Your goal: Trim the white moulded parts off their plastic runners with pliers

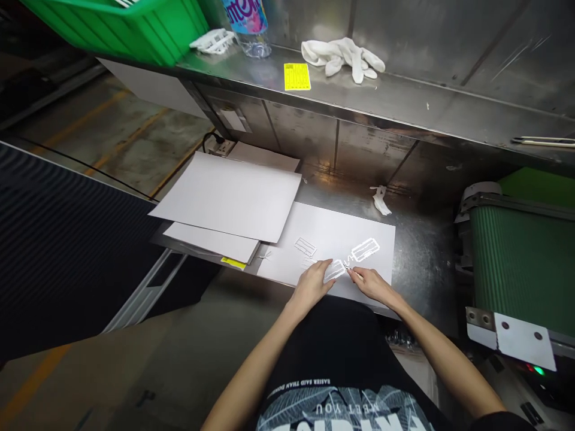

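My left hand (313,281) presses a small white plastic frame piece (336,269) against a white sheet (327,230) on the steel bench. My right hand (371,282) pinches a thin pointed tool (351,271) whose tip touches that same piece. Two more white plastic frame pieces lie on the sheet just beyond the hands: one (305,246) to the left, a larger one (365,249) to the right.
A stack of white sheets (229,197) overhangs the bench at left. White gloves (344,57), a yellow label (297,76), a bottle (247,24) and a green crate (130,27) sit on the upper shelf. A green conveyor (516,269) stands at right. A white scrap (381,200) lies behind.
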`<state>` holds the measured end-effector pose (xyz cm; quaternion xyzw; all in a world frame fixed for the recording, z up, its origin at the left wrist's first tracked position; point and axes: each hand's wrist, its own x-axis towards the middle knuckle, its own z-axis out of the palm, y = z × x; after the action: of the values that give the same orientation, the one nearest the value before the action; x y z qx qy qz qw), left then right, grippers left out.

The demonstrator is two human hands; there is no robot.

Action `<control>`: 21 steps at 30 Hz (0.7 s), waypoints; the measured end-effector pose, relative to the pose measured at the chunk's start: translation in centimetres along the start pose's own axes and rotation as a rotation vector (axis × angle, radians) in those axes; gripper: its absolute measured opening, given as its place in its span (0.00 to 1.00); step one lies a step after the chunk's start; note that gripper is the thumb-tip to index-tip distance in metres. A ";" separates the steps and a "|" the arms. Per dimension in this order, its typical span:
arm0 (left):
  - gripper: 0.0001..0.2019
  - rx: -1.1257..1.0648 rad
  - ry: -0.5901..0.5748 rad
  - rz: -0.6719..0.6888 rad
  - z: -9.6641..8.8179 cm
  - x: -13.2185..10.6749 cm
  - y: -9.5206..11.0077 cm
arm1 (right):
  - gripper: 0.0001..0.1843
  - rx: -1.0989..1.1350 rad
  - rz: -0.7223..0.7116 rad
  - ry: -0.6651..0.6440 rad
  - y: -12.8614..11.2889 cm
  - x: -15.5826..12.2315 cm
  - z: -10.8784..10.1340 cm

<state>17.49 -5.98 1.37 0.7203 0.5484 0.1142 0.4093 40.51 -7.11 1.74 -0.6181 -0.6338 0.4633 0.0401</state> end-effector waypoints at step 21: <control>0.28 0.252 0.084 0.066 2.1 1.3 -1.6 | 0.27 -0.017 -0.034 0.101 1.1 1.4 1.6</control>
<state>18.12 -5.74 -1.48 0.7782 0.5511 0.0880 0.2882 40.01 -7.00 -0.55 -0.6302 -0.6452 0.4255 0.0743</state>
